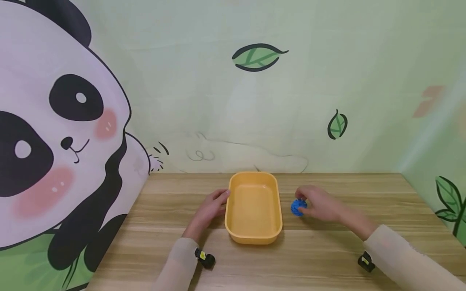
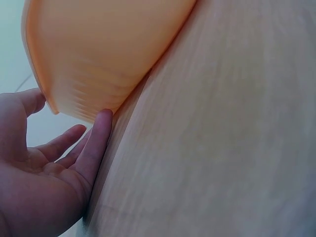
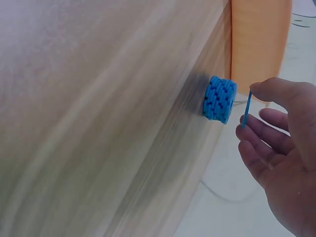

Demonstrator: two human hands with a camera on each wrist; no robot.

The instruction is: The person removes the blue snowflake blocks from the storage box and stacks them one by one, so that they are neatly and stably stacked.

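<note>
A yellow rectangular plastic tray (image 1: 254,238) stands on the table in the middle of the head view. At its left side is my left hand (image 1: 212,206); in the left wrist view the thumb touches the rim and the loosely extended fingers (image 2: 102,129) lie by the outer wall. To the tray's right, my right hand (image 1: 320,204) pinches a thin blue disc (image 3: 247,109) between thumb and fingertips, seen edge-on in the right wrist view. Just beneath it, a short stack of blue toothed discs (image 3: 218,99) sits on the tabletop, largely covered by the held disc in the head view.
The wood-grain table (image 1: 255,266) ends at a backdrop (image 1: 204,101) printed with leaves and a large panda (image 1: 73,133) on the left. Small black wrist cameras (image 1: 206,259) are worn at both sleeves.
</note>
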